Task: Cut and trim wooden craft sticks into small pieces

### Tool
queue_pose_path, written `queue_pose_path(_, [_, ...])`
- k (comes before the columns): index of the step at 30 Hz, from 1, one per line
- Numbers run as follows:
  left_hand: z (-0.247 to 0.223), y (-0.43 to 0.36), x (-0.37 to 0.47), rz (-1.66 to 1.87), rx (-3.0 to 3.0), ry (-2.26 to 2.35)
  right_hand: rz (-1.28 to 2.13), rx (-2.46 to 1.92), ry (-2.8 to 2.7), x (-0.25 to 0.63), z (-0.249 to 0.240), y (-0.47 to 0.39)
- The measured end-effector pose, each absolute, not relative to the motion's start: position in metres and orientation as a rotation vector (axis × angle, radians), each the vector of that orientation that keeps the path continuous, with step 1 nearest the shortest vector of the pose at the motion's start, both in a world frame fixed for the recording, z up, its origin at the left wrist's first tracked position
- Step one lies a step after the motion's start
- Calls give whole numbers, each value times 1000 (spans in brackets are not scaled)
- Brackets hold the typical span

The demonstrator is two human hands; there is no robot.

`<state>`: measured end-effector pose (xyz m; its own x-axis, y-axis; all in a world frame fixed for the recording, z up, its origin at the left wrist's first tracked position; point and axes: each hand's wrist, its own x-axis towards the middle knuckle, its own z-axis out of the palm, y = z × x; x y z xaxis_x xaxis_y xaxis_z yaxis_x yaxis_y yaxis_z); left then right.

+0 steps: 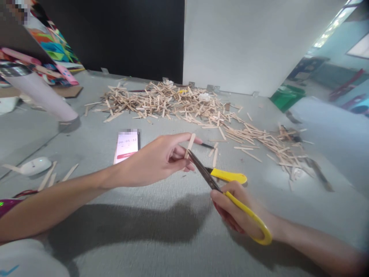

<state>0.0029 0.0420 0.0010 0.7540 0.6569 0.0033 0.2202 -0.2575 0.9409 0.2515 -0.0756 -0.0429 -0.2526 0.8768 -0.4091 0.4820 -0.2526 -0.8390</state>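
My left hand (157, 159) pinches a short wooden craft stick (190, 144) upright between thumb and fingers. Yellow-handled scissors (211, 181) are gripped in my right hand (245, 206). Their dark blade tips meet the lower end of the stick, beside my left thumb. Whether the blades are fully closed there I cannot tell. Just behind the scissors, a yellow utility knife (229, 176) lies on the grey table (161, 215). A few loose stick pieces (215, 157) rest beyond my left fingertips, near a thin dark tool (207, 146) partly hidden by them.
A wide heap of craft sticks (161, 100) spreads along the back and trails right. A phone (127, 144) showing a timer lies behind my left wrist. At left are a pale tumbler (43, 92) and a white mouse (36, 166). Upright black and white panels (230, 46) bound the back.
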Motion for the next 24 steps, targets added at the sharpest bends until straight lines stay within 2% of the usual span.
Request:
queue_pose_path(12, [-4,45,2,476,1770,678,1406,-1549,-1680,248,-47,-69])
queue_pose_path(24, [2,43,3,464,1841,774,1653,-1444,-1585,254,-43,-69])
